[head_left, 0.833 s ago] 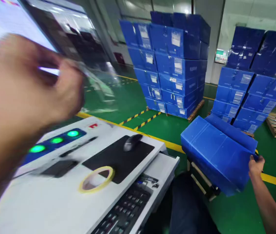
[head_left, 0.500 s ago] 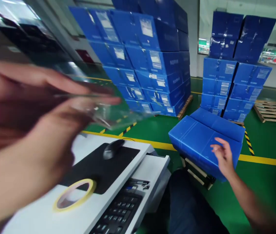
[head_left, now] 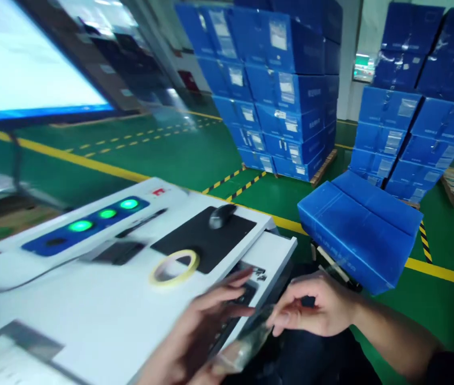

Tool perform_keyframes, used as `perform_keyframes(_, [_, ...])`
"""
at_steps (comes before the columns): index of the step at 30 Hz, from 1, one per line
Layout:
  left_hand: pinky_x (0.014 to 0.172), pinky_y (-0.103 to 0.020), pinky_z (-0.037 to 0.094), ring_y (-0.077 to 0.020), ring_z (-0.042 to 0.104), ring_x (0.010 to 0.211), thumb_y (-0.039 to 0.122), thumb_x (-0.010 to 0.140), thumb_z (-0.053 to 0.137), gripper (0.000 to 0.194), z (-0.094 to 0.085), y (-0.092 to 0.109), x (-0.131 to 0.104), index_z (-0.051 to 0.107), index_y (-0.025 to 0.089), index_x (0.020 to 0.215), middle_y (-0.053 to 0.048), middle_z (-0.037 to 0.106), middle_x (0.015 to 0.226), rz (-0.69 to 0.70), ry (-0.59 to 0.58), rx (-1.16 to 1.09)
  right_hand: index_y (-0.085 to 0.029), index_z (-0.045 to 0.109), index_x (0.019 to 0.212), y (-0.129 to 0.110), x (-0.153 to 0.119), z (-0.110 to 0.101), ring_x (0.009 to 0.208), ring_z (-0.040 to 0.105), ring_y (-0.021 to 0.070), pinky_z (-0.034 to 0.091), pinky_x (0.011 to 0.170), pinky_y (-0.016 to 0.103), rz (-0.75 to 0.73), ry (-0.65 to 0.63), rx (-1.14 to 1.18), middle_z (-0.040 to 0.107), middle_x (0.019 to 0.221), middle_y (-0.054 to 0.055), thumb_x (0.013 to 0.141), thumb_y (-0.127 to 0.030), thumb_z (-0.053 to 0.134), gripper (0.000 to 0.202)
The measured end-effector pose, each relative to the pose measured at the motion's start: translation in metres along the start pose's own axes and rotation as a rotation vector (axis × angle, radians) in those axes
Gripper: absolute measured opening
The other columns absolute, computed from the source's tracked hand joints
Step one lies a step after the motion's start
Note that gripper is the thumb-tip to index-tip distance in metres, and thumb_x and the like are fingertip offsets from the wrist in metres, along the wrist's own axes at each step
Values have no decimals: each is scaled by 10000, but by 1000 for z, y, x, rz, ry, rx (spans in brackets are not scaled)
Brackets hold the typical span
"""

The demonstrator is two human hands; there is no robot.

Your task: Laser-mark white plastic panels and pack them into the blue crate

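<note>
Low at the front edge of the white desk (head_left: 130,299), my left hand (head_left: 200,334) holds a piece of clear, shiny plastic (head_left: 251,339). Its thumb presses on the plastic while the other fingers reach out above the keyboard (head_left: 227,326). My right hand (head_left: 317,305) pinches the plastic's upper right end between thumb and fingertips. The plastic is blurred, and I cannot tell whether anything is inside it. A roll of yellow tape (head_left: 174,267) lies on the desk just beyond my left hand, partly over a black mouse pad (head_left: 210,240).
A mouse (head_left: 222,215) rests on the pad. Green lights glow on a blue panel (head_left: 94,222), below a screen (head_left: 30,59). One blue box (head_left: 359,230) sits on a low support at right. Blue box stacks (head_left: 275,91) stand on pallets behind.
My left hand has come down from close before the camera with the plastic. My right hand has moved left from above the blue box and taken hold of the plastic. The view has shifted left.
</note>
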State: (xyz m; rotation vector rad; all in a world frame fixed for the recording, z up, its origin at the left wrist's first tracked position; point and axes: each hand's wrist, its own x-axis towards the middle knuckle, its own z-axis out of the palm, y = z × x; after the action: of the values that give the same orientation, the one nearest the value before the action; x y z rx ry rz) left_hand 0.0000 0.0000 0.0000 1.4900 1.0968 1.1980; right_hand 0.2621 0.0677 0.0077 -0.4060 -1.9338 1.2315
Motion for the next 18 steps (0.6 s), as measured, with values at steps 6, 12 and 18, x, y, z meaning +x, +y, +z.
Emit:
perform_keyframes(6, [1342, -653, 256, -432, 240, 1662, 514, 813, 900, 1082, 36, -86, -14, 323, 400, 1721, -82, 221, 1824, -1, -408, -279, -181, 785, 872, 8, 13, 31, 735, 689, 145, 539, 752, 250, -143, -344, 141, 792, 847, 40, 1003, -313, 738, 191])
perform_keyframes(12, [749, -333, 584, -229, 734, 809, 674, 888, 771, 552, 63, -109, -14, 687, 130, 841, -104, 741, 854, -94, -276, -357, -217, 790, 1022, 8, 3, 33, 875, 712, 198, 546, 814, 301, 138, -419, 0, 770, 941, 66, 1044, -364, 698, 174])
perform_keyframes(18, [793, -310, 571, -234, 743, 1003, 332, 813, 864, 352, 33, -100, -51, 652, 152, 1028, -154, 774, 1144, -18, 315, -464, -308, 547, 1492, 59, 8, 20, 775, 718, 203, 642, 727, 348, 588, -248, -20, 703, 1247, 127, 1009, -577, 726, 580])
